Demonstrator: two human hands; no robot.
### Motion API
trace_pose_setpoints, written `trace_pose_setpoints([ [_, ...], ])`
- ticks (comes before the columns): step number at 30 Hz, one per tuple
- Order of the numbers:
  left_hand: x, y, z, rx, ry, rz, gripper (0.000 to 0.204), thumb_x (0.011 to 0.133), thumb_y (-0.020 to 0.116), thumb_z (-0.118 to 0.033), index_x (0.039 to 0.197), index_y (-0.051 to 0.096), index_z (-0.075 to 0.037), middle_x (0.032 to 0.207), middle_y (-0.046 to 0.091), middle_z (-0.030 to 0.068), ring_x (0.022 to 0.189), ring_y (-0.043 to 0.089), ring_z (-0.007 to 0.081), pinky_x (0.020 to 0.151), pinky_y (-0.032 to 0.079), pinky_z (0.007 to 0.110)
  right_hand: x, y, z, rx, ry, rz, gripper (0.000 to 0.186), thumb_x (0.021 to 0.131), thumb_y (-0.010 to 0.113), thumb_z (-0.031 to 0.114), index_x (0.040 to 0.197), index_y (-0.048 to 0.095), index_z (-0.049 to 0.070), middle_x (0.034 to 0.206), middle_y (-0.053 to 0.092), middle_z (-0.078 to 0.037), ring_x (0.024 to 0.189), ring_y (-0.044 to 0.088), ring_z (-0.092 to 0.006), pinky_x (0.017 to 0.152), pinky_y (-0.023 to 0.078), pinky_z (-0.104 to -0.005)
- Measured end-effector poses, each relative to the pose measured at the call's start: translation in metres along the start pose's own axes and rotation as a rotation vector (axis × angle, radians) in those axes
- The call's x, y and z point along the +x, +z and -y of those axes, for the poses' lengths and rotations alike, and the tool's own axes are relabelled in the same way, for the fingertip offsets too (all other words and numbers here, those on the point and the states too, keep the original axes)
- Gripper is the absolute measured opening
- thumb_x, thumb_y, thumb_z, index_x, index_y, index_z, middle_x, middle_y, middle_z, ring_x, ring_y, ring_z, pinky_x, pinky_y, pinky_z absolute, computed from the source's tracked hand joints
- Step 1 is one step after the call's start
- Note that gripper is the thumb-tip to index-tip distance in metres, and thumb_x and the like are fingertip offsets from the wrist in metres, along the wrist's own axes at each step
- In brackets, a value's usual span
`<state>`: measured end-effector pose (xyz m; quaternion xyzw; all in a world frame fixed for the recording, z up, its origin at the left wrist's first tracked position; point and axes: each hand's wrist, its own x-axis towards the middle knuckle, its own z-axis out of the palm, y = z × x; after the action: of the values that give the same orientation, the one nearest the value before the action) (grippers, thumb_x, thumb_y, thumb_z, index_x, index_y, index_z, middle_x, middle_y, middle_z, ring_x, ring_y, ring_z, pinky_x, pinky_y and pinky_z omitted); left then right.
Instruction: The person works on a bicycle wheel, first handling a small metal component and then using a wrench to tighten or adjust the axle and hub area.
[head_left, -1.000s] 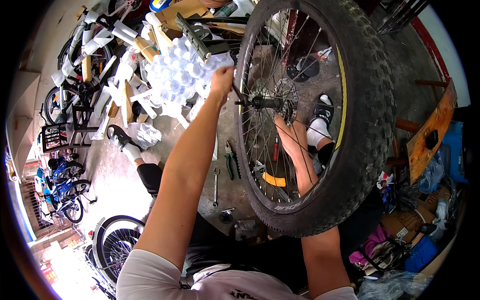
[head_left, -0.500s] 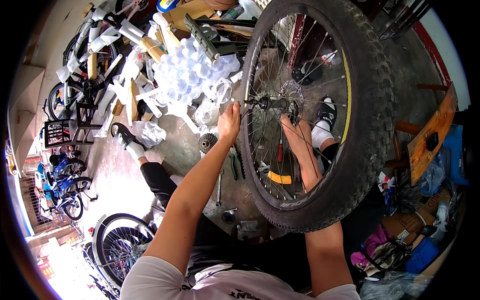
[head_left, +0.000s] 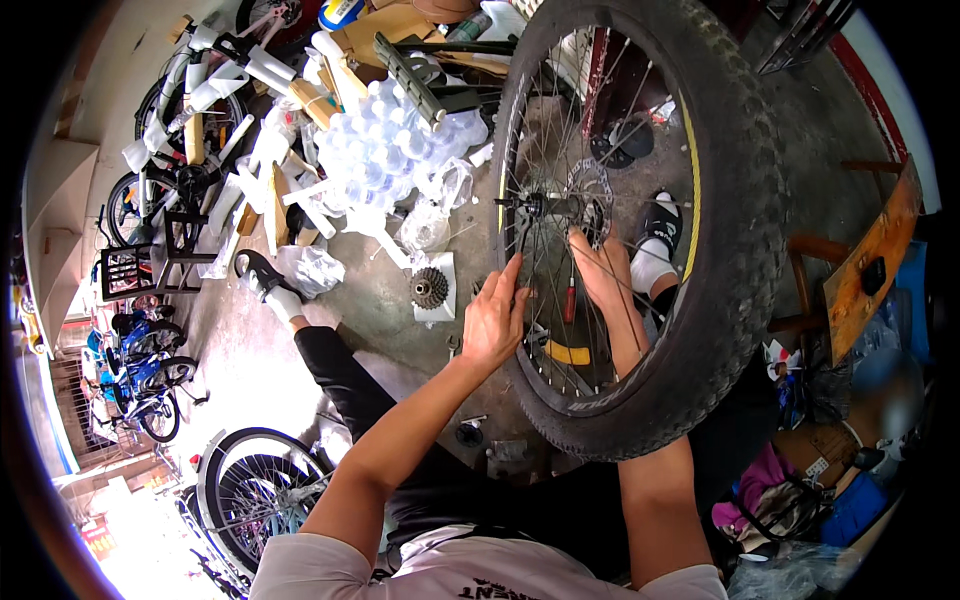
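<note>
A bicycle wheel [head_left: 745,240] with a knobby black tyre stands tilted before me, its hub [head_left: 540,206] and brake disc [head_left: 590,190] showing among the spokes. My left hand [head_left: 492,322] is at the near left rim, fingers stretched out and seemingly touching it. Beyond the spokes, my right hand [head_left: 602,275] is closed at the disc side of the hub; some of its fingers are hidden. On a white sheet on the floor lies a sprocket cassette [head_left: 430,288]. A red-handled screwdriver [head_left: 569,303] shows through the spokes.
Clear plastic bottles [head_left: 375,150] and wrapped bicycle parts are heaped at the far left. A second wheel [head_left: 255,490] stands at the lower left. At the right are a wooden stool [head_left: 875,260] and a pile of bags and cardboard [head_left: 815,455]. A wrench [head_left: 454,345] lies near my left wrist.
My left hand has left the hub's axle end and come down and right to the rim, its fingers now extended. My right hand stays near the disc. The view has shifted slightly.
</note>
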<state>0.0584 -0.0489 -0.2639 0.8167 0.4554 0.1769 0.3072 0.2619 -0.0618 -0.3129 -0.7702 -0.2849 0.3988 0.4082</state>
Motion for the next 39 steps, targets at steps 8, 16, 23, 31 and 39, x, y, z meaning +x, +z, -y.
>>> trace_pose_setpoints([
  [8, -0.037, -0.012, 0.027, -0.169, 0.021, -0.175, 0.048, 0.102, 0.049, -0.005, 0.15, 0.043, 0.0, 0.122, 0.067, 0.0188, 0.107, 0.067, 0.0301, 0.095, 0.051, 0.039, 0.0, 0.005, -0.006, -0.038, -0.137, -0.113, 0.046, 0.093, 0.067, 0.035, 0.107, 0.056, -0.008, 0.074, 0.065, -0.021, 0.07, 0.063, -0.0326, 0.07, 0.048, -0.0448],
  [16, -0.003, -0.005, 0.055, -0.092, 0.231, -0.19, 0.048, 0.104, 0.05, -0.012, 0.15, 0.043, -0.001, 0.132, 0.064, 0.0152, 0.112, 0.063, 0.0308, 0.099, 0.049, 0.04, 0.029, 0.019, -0.076, -0.341, -0.506, -0.245, 0.032, 0.097, 0.066, 0.026, 0.102, 0.057, -0.005, 0.067, 0.058, -0.008, 0.057, 0.049, -0.0177, 0.06, 0.042, -0.0365],
  [23, 0.012, 0.007, 0.076, -0.115, 0.256, -0.163, 0.052, 0.093, 0.062, 0.001, 0.143, 0.048, -0.002, 0.117, 0.065, 0.0161, 0.099, 0.065, 0.0307, 0.088, 0.052, 0.039, 0.007, 0.005, -0.019, 0.043, -0.059, 0.049, 0.083, 0.09, 0.064, 0.048, 0.136, 0.042, -0.017, 0.098, 0.067, -0.032, 0.093, 0.067, -0.0412, 0.082, 0.049, -0.0475],
  [31, 0.03, 0.008, 0.079, -0.067, 0.183, -0.107, 0.054, 0.102, 0.053, -0.019, 0.152, 0.04, -0.006, 0.111, 0.066, 0.0236, 0.097, 0.065, 0.0406, 0.083, 0.053, 0.045, -0.002, -0.003, -0.007, -0.154, -0.039, 0.018, 0.064, 0.092, 0.063, 0.046, 0.126, 0.051, -0.007, 0.094, 0.069, -0.027, 0.088, 0.068, -0.0416, 0.08, 0.049, -0.0472],
  [39, 0.038, 0.019, 0.096, 0.147, 0.304, -0.147, 0.071, 0.09, 0.059, 0.002, 0.155, 0.033, 0.0, 0.097, 0.06, 0.0201, 0.08, 0.054, 0.0381, 0.075, 0.048, 0.046, -0.008, -0.005, 0.009, 0.024, 0.009, 0.038, 0.057, 0.092, 0.063, 0.043, 0.122, 0.056, -0.005, 0.1, 0.069, -0.027, 0.097, 0.067, -0.043, 0.085, 0.049, -0.0452],
])
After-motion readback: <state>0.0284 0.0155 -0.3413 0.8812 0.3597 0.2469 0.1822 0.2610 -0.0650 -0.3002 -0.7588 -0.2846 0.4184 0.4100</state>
